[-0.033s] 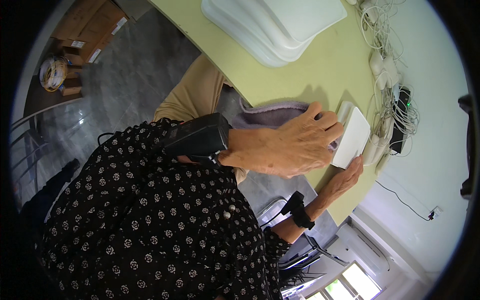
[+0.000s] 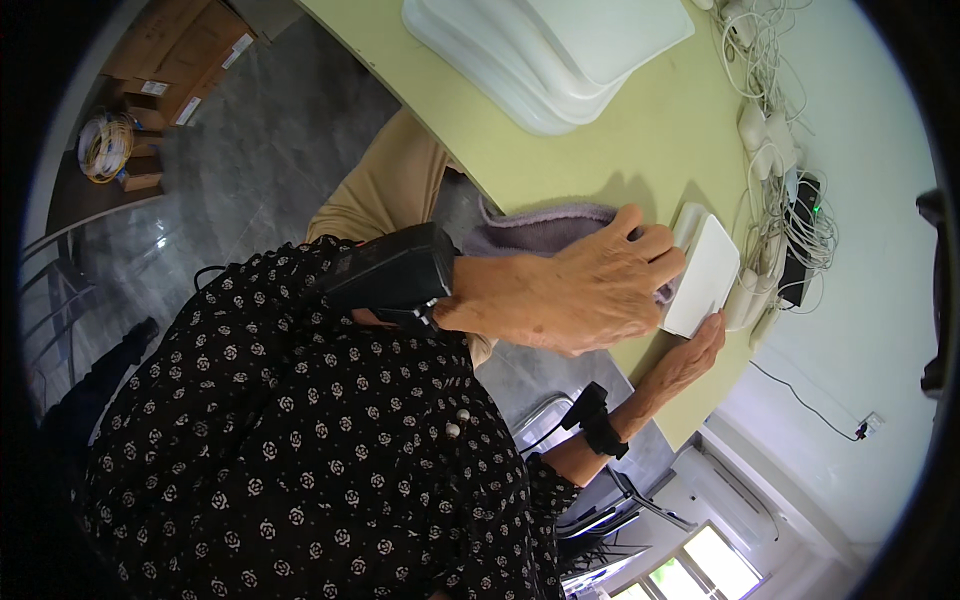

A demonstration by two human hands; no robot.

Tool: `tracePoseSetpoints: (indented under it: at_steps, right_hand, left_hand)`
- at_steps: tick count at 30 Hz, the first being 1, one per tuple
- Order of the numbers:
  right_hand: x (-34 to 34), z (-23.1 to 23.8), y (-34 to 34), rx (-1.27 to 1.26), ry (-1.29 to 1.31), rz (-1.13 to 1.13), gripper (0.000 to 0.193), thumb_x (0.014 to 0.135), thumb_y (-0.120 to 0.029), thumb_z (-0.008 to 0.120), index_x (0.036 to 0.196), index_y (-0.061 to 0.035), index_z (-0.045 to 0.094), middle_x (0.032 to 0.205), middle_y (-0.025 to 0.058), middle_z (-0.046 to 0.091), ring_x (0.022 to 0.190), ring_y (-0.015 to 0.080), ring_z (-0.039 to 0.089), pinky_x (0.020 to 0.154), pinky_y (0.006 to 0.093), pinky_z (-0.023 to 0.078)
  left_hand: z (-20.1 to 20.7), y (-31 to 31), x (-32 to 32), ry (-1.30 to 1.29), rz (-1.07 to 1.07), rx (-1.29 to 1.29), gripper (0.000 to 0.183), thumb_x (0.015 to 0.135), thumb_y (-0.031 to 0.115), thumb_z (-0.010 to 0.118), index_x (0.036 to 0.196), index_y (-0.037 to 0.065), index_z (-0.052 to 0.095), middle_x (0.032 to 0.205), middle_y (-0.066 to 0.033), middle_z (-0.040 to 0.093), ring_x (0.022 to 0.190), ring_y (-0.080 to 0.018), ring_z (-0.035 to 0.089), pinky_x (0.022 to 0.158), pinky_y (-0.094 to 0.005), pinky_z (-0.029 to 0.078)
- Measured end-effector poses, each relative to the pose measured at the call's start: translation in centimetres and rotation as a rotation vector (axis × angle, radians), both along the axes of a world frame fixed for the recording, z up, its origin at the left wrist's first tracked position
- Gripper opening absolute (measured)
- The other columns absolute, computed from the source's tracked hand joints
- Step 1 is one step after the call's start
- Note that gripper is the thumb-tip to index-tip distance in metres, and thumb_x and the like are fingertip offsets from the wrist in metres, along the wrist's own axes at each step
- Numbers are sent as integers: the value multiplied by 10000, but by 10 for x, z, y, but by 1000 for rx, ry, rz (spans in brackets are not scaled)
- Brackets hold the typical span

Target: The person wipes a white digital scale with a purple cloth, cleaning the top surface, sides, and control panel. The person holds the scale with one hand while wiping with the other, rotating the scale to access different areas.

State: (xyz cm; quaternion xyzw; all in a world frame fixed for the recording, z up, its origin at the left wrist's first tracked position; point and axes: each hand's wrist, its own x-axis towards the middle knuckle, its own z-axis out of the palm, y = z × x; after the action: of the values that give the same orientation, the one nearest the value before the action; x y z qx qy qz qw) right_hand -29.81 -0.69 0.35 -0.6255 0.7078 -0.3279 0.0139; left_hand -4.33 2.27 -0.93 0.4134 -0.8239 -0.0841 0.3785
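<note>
The fingers of the left hand [image 2: 575, 290] are curled over a folded grey-lilac cloth [image 2: 545, 228] and press against the near face of a flat white casing [image 2: 703, 275], which stands tilted on the yellow-green table [image 2: 650, 130] near its right edge. The right hand [image 2: 690, 355] cups the casing's lower edge from beneath, fingers closed lightly on it. The casing looks stiff, smooth and light, likely slippery plastic, so it is best held by its edges, as now; the cloth looks soft and limp. Just right of the casing lie small white adapters and a tangle of white cables [image 2: 775, 190]. Farther off on the table sits a stack of larger white casings [image 2: 550, 50].
</note>
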Motion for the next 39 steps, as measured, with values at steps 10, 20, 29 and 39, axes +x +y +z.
tracePoseSetpoints:
  at_steps: [10, 20, 29, 39]
  right_hand:
    - [4, 5, 1, 59, -44, -38, 605, 1116, -424, 440, 1390, 90, 605, 1319, 275, 665, 1206, 376, 619, 1066, 438, 456]
    - [12, 5, 6, -45, 99, -172, 517, 1090, -407, 524, 1209, 55, 720, 1030, 206, 742, 934, 316, 669, 855, 420, 525]
    - [26, 2, 13, -121, -81, -134, 310, 949, -276, 763, 1098, -4, 760, 744, 84, 712, 670, 161, 618, 641, 343, 495]
    - [36, -5, 15, -118, 25, -36, 286, 942, -286, 786, 1049, -21, 769, 685, 76, 704, 634, 174, 612, 615, 350, 484]
  left_hand:
    - [2, 18, -1, -40, -104, 69, 233, 775, 332, 767, 666, 129, 734, 1098, -74, 562, 1147, -274, 447, 881, -425, 352]
    - [-5, 15, -12, 215, 96, 143, 273, 831, 188, 750, 1046, 22, 727, 1199, -162, 530, 1098, -310, 511, 869, -450, 424]
    - [-8, 5, -1, 355, 354, 46, 350, 845, 3, 709, 1191, -32, 669, 1193, -211, 492, 1052, -408, 538, 893, -504, 482]
    - [-5, -34, 2, 130, 338, -69, 315, 696, 11, 769, 985, -98, 702, 1065, -256, 515, 1005, -375, 522, 840, -445, 446]
